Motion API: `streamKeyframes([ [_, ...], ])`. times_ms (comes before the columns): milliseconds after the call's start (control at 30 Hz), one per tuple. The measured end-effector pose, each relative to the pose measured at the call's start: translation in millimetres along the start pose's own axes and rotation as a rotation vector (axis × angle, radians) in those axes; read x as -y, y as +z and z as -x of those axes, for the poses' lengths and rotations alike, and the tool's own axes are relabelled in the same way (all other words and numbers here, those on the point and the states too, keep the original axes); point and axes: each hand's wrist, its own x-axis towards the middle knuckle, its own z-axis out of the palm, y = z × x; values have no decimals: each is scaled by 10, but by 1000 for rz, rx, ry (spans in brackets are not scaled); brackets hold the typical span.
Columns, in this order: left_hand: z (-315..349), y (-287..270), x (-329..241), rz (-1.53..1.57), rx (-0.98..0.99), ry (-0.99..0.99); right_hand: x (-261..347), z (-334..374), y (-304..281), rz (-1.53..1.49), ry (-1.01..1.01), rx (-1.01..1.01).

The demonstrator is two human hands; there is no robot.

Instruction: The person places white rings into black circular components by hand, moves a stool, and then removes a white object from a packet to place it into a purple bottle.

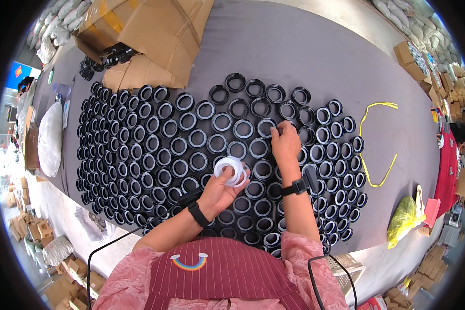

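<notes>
Just below the clock's centre: left hand (218,197), grasping a short stack of translucent white plastic rings (236,166), thumb across the near edge. A light hold probably serves best, letting single rings come free unbent.

Toward one o'clock from centre: right hand (287,144), fingertips bent down over the black rings; whether they pinch one or merely touch it cannot be told, the fingers covering the spot. Level pressure around the rim would likely seat better than a one-sided push. The black cables at both wrists are best kept off loose pieces.

Surface, left to right: at nine o'clock, a white plastic sack (50,139). From nine through centre to four, close rows of round black plastic rings with pale rims (180,159). At eleven, an open brown cardboard box (157,36), black pieces at its mouth. At twelve, all-black rings (235,75) upon grey table covering (305,51). At three, a bent yellow strap (385,104); at four, a crumpled yellow plastic bag (402,222).

Room, left to right: brown cartons (36,230) at eight; stacked white sacks (62,23) at ten-thirty; red cloth (448,165) at three.
</notes>
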Motion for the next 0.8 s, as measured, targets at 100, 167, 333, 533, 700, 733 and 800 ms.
streamKeyframes([
  [100, -20, 45, -1, -11, 20, 29, 96, 297, -124, -486, 80, 265],
  [167, -58, 44, 41, 12, -2, 28, 136, 565, -216, -694, 137, 495],
  [333, -189, -148, 110, 45, 74, 80, 259, 886, -379, -1019, 428, 761],
  [533, -175, 20, 120, 46, -45, 64, -29, 936, -309, -1014, 449, 477],
  [700, -119, 88, -2, 16, -104, 98, -261, 543, -407, -1034, 427, 142],
  [733, -121, 88, 8, 16, -98, 94, -338, 450, -398, -1018, 442, 81],
  [800, -110, 74, 24, 38, -130, 78, -493, 271, -366, -966, 403, 29],
])
